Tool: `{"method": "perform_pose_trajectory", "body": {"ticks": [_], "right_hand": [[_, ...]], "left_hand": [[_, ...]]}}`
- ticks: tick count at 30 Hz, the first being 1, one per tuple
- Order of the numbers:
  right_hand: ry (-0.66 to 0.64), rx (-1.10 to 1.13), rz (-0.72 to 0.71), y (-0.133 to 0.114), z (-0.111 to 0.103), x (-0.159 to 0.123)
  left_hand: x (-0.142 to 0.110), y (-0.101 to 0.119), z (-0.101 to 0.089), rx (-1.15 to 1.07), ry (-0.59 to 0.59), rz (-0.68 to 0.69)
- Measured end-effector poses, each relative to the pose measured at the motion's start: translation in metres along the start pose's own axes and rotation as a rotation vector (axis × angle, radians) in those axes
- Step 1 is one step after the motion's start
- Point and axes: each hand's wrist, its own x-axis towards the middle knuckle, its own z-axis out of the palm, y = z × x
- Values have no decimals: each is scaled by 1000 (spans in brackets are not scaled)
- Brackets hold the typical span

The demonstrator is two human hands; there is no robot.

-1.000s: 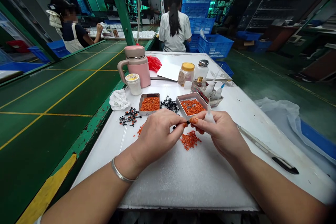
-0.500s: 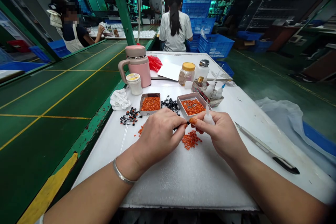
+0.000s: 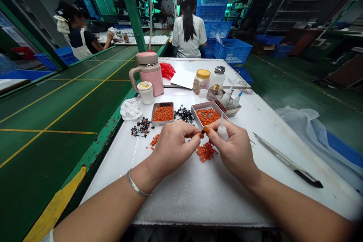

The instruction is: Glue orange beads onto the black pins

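Above the white table, my left hand (image 3: 176,141) is closed in a pinch on a small black part (image 3: 202,132), mostly hidden by the fingertips. My right hand (image 3: 238,149) meets it there, thumb and finger pinched at the same part. Tucked in that right hand is a white squeeze bottle (image 3: 222,133) with a thin nozzle pointing up. Just below the fingers lies a heap of small orange pieces (image 3: 206,152); more orange pieces (image 3: 154,141) show beside my left hand. Black stemmed parts (image 3: 184,114) lie behind, and others with orange bits (image 3: 141,127) lie to the left.
Two shallow boxes, left (image 3: 162,123) and right (image 3: 195,116), hold orange pieces. A pink mug (image 3: 151,79), white jar (image 3: 146,94), crumpled tissue (image 3: 130,109) and bottle rack (image 3: 234,111) stand around. A craft knife (image 3: 286,160) lies right. A green conveyor (image 3: 70,109) runs left; people sit beyond.
The view has shifted slightly. The squeeze bottle in my right hand has tilted a little and moved left, and the fingertips of both hands remain together at the black part.
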Motion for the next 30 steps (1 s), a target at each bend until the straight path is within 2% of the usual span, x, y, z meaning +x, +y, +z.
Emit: {"method": "perform_pose_trajectory", "body": {"ticks": [4,10,16,20,23,27,30], "right_hand": [[3,5,-17,1,-1,1],[22,158,23,0,-6,5],[43,129,-31,0,-9,4],[37,124,-41,0,-11,5],[-52,203,-7,1,-10,7],[-301,473,107,1,-5,9],[-352,609,188,2,-2,11]], "left_hand": [[2,-1,0,-74,-22,-31],[3,4,-4,-191,-23,-71],[3,2,-5,-266,-21,-45],[4,-4,-4,-501,-56,-123],[5,-8,-4,-695,-70,-136],[5,-8,-4,-830,-95,-176],[6,-7,-4,-865,-76,-182]]}}
